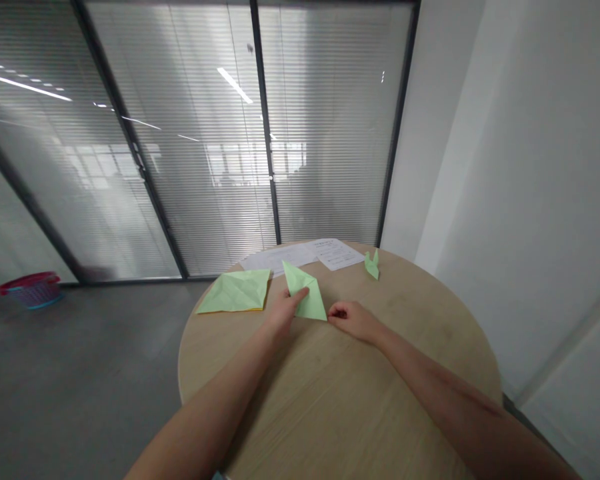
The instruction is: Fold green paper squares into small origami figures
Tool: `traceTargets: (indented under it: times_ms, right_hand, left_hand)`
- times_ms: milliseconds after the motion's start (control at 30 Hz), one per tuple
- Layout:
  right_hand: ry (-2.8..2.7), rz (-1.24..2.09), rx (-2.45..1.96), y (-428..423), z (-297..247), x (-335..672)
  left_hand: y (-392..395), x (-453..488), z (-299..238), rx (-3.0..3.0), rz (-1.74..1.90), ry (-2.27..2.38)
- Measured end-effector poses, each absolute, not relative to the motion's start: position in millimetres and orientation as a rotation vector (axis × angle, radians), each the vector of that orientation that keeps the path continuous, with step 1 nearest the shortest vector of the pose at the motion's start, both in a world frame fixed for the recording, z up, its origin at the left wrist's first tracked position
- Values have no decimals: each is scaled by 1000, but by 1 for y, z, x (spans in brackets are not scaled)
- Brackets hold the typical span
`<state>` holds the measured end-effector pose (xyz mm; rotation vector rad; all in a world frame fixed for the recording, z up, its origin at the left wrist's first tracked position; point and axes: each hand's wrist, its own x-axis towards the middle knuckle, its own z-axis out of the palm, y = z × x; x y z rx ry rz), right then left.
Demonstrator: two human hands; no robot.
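Note:
A folded piece of light green origami paper (310, 305) is held up just over the round wooden table. My left hand (284, 310) grips its left side, with the thumb lying across the front. At the sheet's lower right corner is my right hand (353, 319), its fingers curled and the thumb and forefinger pinched together. Whether that pinch has hold of the corner is too small to make out. Left of my left hand lies a stack of creased green paper (235, 291) with a yellow edge beneath. A small folded green paper figure (372, 265) stands toward the table's right back.
Printed white sheets (336, 253) lie at the back of the round table (330, 400). Behind it stands a glass partition with blinds (325, 133). A white wall (545, 200) rises on the right. A red and blue basket (33, 291) sits on the floor at far left.

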<state>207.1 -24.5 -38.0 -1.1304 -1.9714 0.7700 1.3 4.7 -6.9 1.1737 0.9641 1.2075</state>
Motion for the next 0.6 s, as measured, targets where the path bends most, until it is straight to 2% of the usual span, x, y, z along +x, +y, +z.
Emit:
traceTargets:
  times_ms: [100, 267, 600]
  right_hand:
    - [-1911, 768, -1116, -22, -37, 205]
    - [-1673, 989, -1058, -21, -36, 201]
    - [-1512, 1177, -967, -28, -32, 194]
  left_hand:
    - [5, 3, -10, 1199, 1119, 976]
    - [3, 6, -14, 1269, 978, 939]
    - [-1, 5, -15, 1522, 820, 908]
